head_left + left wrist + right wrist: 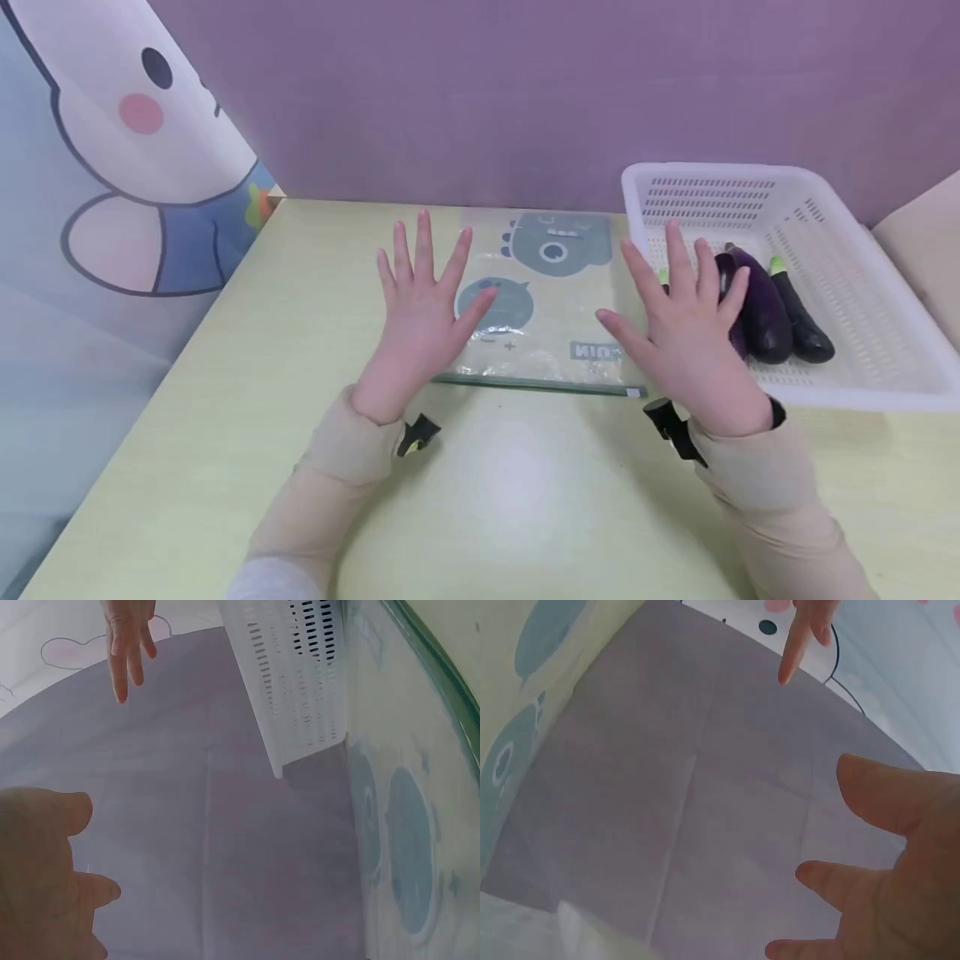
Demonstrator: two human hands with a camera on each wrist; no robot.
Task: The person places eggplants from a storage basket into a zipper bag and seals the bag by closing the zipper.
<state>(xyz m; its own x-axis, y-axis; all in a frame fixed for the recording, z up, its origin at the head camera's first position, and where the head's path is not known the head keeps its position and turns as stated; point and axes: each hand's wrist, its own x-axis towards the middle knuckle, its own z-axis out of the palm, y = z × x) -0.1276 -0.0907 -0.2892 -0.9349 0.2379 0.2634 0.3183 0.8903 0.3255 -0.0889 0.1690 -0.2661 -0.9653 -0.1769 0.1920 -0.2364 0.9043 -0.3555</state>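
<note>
- First, head view: the left hand [415, 333] and right hand [690, 342] reach forward with backs up and fingers spread wide, holding nothing.
- Head view: between the hands, a clear bag [558, 304] with grey prints [501, 305] lies flat on the table [510, 508]. Its green zip strip [536, 384] runs along the edge nearest the wrists.
- Head view: a white basket [862, 398] stands beyond and to the right of the right hand, which overlaps its near left part in this view. Dark eggplants [765, 317] lie inside, some partly hidden behind the fingers.
- Head view, handling: the bag looks light, floppy and slick; the zip strip, probably its stiffest part, seems the place to pinch. The eggplants look firm, smooth and slippery, and might bruise; a whole-hand hold round the thick middle should suit. The basket looks stiff and offers its rim.
- Left wrist view: the fingers stand apart with nothing between them. The bag and strip lie across a gap from them; the basket is beyond.
- Right wrist view: thumb and fingers are spread, gripping nothing. The bag lies across from them; a blurred white edge is probably the basket. No eggplants show.
</note>
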